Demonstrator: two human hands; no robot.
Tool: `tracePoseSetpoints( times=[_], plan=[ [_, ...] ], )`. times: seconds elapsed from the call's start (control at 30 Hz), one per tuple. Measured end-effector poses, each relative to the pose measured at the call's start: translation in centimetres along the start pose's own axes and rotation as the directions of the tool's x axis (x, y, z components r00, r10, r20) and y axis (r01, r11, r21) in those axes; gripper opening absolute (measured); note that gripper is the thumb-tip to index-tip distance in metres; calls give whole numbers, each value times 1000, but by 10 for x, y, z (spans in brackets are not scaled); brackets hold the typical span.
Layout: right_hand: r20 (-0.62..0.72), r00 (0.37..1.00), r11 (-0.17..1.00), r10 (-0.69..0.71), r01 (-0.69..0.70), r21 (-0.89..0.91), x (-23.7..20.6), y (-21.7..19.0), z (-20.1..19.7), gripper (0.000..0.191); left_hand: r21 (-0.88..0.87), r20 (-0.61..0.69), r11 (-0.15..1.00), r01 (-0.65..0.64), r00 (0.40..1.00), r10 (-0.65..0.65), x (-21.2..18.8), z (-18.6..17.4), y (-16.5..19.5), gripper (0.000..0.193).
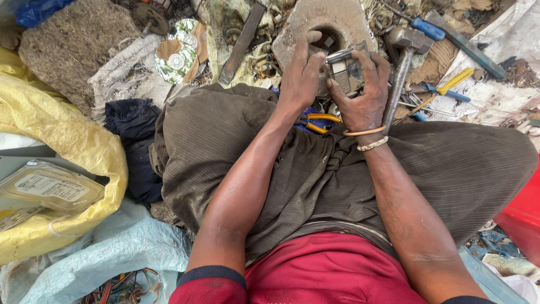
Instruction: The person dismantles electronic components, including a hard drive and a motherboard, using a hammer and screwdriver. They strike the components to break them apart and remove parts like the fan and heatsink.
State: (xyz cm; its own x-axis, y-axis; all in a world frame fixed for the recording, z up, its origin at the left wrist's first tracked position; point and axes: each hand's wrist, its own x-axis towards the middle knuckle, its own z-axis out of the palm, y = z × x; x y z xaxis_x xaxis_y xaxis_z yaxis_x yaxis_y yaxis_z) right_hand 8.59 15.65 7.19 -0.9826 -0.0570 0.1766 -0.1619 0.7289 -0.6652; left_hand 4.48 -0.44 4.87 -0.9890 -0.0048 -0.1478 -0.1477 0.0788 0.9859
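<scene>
Both of my hands hold a small metal part with grey fins and a bright frame (344,70) above my lap. My left hand (301,76) grips its left side with fingers curled over the top. My right hand (364,95) clasps its right side; two bangles sit on that wrist. Just behind the part lies a flat stone block with a round hole (323,22). A hammer (400,73) with a steel shaft leans beside my right hand. Orange-handled pliers (315,121) rest on my lap under my hands.
A hard disk drive (50,186) lies in a yellow sack (67,141) at left. Discs (177,53), a flat metal bar (242,42), screwdrivers with blue and yellow handles (444,87) and scrap litter the ground ahead. A red container (523,217) stands at right; loose wires (126,284) at bottom left.
</scene>
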Motion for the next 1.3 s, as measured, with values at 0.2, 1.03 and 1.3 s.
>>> tracePoseSetpoints(
  times=[0.2,1.03,1.3],
  plan=[
    [6,1000,1000,-8,8,-5,2,-2,-1,68,71,44,997,31,998,-34,3,1,4,43],
    [96,937,863,337,-348,367,-9,-12,-8,107,51,85,987,153,984,-157,8,0,5,25],
    [-186,969,987,-163,158,-41,-11,-43,-48,69,-60,49,966,-252,966,255,-3,-1,14,53]
  ],
)
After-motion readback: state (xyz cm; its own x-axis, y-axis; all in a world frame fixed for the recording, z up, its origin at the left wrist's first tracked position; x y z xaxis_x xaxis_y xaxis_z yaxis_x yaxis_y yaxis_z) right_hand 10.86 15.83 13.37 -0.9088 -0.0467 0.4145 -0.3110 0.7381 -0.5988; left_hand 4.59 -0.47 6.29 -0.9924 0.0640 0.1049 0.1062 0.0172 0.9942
